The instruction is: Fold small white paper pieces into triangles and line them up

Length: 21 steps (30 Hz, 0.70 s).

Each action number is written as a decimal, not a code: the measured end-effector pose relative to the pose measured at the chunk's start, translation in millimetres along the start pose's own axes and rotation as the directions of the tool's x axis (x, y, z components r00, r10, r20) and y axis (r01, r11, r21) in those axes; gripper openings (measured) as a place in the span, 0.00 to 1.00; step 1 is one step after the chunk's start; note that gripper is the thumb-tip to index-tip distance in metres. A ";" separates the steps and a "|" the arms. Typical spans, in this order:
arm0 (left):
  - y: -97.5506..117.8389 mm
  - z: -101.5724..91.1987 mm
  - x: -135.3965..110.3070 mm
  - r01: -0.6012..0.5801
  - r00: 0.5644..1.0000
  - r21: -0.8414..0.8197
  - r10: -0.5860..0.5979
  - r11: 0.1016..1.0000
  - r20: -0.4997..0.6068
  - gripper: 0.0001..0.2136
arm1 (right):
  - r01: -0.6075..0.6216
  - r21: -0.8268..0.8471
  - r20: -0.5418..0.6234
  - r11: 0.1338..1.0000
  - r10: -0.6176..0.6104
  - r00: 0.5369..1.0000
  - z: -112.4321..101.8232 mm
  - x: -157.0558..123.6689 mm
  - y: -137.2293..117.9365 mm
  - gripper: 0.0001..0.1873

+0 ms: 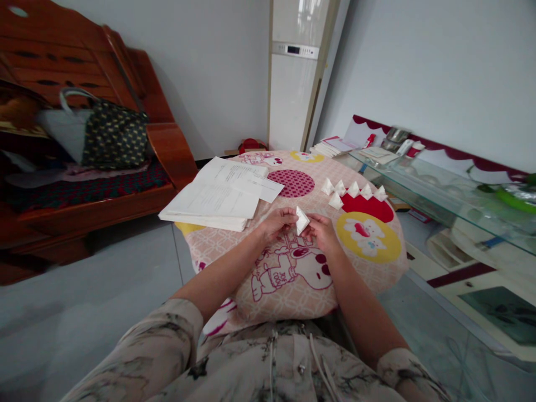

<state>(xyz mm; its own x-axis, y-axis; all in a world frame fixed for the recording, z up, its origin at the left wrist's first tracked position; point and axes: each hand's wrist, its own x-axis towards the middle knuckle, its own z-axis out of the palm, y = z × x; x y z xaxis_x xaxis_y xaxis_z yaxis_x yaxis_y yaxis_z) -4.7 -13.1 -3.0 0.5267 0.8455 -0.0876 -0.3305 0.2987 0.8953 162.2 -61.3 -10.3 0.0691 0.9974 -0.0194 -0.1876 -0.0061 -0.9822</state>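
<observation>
Presently, the fingers of the left hand [276, 223] and right hand [324, 231] pinch a white folded-paper piece [302, 221] between them, above the cloth-covered bench [285, 304]. From it, six small white pyramids [354, 190] stand toward two o'clock, and printed sheets [209, 195] lie toward ten.

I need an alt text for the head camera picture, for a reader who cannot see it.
A person's left hand and right hand hold a small white pointed piece over a patterned tablecloth. Six similar pieces sit on its right side, and a stack of printed sheets lies on its left.
</observation>
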 end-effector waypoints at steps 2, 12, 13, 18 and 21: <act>0.3 0.7 -1.0 0.008 1.000 -0.011 -0.008 1.000 0.012 0.13 | -0.014 0.053 0.035 0.998 0.012 0.999 -1.6 0.4 1.1 0.18; -0.5 3.3 -0.7 0.101 0.992 -0.116 -0.092 0.988 0.081 0.15 | -0.123 0.219 0.206 0.968 0.077 0.976 -8.6 4.3 2.2 0.17; -0.7 3.1 -0.6 0.111 0.991 -0.132 -0.101 0.985 0.085 0.15 | -0.120 0.233 0.198 0.965 0.074 0.977 -8.6 4.3 1.6 0.18; -0.2 0.8 -1.2 0.139 0.988 -0.202 -0.124 0.969 0.087 0.14 | -0.088 0.300 0.161 0.950 0.040 0.986 -8.7 4.6 2.1 0.21; 2.3 -0.8 -3.6 0.122 0.991 -0.243 -0.104 0.962 0.086 0.15 | -0.034 0.362 0.078 0.931 0.006 0.997 -9.6 5.9 4.3 0.22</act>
<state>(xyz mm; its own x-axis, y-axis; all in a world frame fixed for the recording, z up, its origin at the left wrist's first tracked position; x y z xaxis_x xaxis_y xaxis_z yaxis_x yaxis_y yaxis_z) -8.0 -15.0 -1.0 0.6238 0.7685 -0.1420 -0.4440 0.4980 0.7449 171.2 -56.1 -16.4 -0.0091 0.9999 -0.0106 -0.5322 -0.0138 -0.8465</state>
